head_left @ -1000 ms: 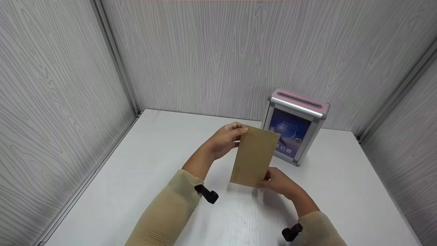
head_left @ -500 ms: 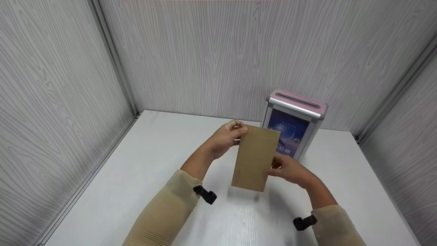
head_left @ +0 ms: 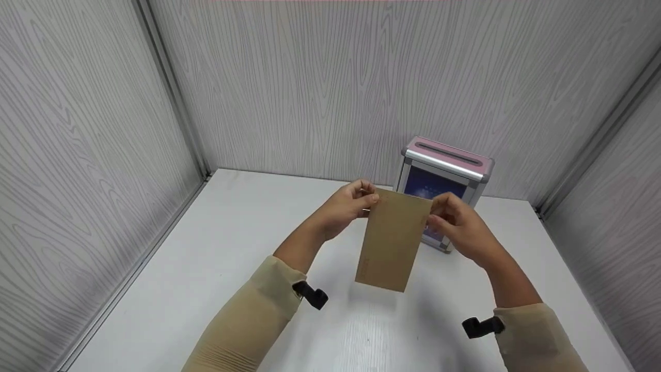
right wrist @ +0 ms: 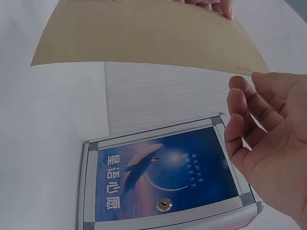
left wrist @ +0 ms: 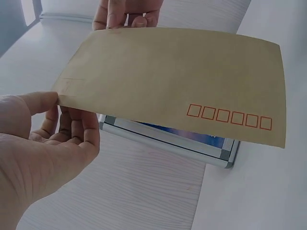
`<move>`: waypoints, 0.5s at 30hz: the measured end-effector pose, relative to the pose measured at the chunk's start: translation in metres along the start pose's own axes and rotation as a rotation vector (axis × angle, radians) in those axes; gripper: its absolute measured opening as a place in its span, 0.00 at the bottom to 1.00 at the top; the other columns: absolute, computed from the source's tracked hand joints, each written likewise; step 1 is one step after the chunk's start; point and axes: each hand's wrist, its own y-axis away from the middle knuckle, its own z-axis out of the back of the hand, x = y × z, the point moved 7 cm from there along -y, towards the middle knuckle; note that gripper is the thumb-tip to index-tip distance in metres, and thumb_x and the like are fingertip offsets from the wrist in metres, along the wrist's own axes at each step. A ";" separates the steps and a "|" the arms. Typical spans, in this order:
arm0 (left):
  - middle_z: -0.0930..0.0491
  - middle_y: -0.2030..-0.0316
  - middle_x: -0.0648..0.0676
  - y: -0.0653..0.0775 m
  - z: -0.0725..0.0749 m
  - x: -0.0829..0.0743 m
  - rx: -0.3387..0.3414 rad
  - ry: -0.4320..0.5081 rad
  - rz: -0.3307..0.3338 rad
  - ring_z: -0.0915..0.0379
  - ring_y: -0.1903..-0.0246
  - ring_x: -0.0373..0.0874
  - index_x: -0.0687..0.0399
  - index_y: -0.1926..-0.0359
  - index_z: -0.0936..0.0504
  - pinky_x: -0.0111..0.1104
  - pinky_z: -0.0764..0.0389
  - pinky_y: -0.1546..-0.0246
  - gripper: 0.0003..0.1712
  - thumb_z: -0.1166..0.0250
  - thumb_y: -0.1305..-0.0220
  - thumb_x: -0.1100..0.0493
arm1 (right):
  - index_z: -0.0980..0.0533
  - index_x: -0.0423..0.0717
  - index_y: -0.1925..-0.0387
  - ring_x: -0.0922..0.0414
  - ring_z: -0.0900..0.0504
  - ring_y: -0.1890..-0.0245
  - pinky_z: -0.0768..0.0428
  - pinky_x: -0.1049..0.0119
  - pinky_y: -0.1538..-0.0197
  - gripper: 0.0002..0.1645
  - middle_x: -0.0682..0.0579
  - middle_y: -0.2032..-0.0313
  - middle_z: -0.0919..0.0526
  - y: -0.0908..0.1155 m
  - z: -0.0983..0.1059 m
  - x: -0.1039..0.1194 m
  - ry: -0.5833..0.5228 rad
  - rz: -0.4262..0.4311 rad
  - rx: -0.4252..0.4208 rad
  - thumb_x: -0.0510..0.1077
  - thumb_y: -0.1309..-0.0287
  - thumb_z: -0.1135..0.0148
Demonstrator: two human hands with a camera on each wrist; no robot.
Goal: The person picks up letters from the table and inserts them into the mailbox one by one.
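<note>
A brown paper envelope hangs upright above the white table, slightly tilted. Red postcode boxes line one end of it in the left wrist view. My left hand pinches its upper left corner, thumb in front and the other fingers behind. At the upper right corner, my right hand holds the edge between thumb and fingers; in the right wrist view the thumb tip meets the corner. Just beyond the envelope stands a metal-framed box with a slotted pink top, its front partly hidden by envelope and right hand.
The box's front carries a blue whale poster and a round keyhole lock. Wood-grain panels enclose the white table at the back and both sides. Black wrist mounts sit on both sleeves.
My right hand has slid up the envelope's right edge from the lower corner to the upper one. The left hand keeps its corner, with the envelope shifted slightly right.
</note>
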 end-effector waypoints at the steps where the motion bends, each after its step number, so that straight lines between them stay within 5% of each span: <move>1: 0.25 0.46 0.50 0.001 -0.002 -0.001 0.005 -0.007 -0.002 0.23 0.45 0.45 0.51 0.42 0.27 0.46 0.22 0.28 0.09 0.40 0.16 0.56 | 0.29 0.43 0.38 0.52 0.18 0.54 0.17 0.70 0.51 0.14 0.42 0.50 0.17 0.002 0.000 0.001 -0.005 0.009 -0.011 0.42 0.18 0.41; 10: 0.21 0.47 0.52 0.005 -0.012 -0.011 0.047 -0.115 -0.049 0.19 0.45 0.45 0.51 0.42 0.25 0.42 0.17 0.32 0.11 0.38 0.17 0.53 | 0.35 0.46 0.33 0.48 0.19 0.54 0.18 0.71 0.51 0.18 0.42 0.51 0.17 0.014 0.004 0.008 0.033 0.029 -0.126 0.40 0.17 0.45; 15: 0.19 0.50 0.51 0.008 -0.013 -0.015 0.015 -0.215 -0.102 0.19 0.47 0.44 0.50 0.44 0.22 0.38 0.15 0.38 0.11 0.39 0.17 0.50 | 0.36 0.49 0.33 0.45 0.19 0.54 0.19 0.72 0.52 0.18 0.43 0.50 0.16 0.019 0.006 0.013 0.099 0.025 -0.136 0.42 0.17 0.45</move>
